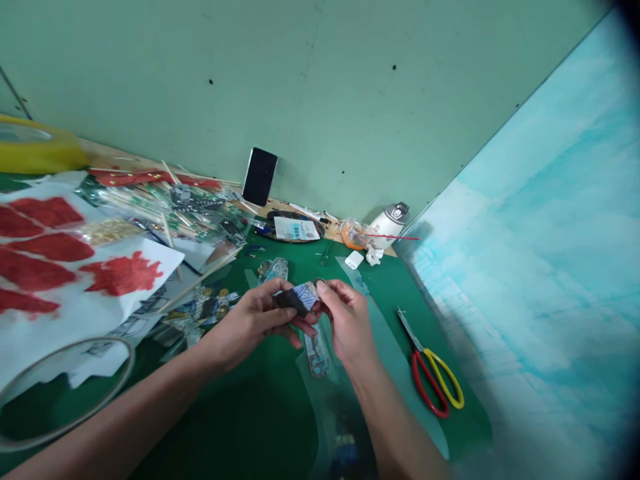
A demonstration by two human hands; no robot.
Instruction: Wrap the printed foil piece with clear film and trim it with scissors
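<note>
Both hands meet over the green mat [240, 413]: the left hand [250, 323] curls its fingers around a small patterned piece [301, 298] (dark at one end), and the right hand [347, 320] pinches its other end. Scissors [433, 370] lie just right of the right hand, apart from it.

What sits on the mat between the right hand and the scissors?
In the head view, a clear plastic strip lies on the green mat between the right hand and the red-and-yellow scissors.
</note>
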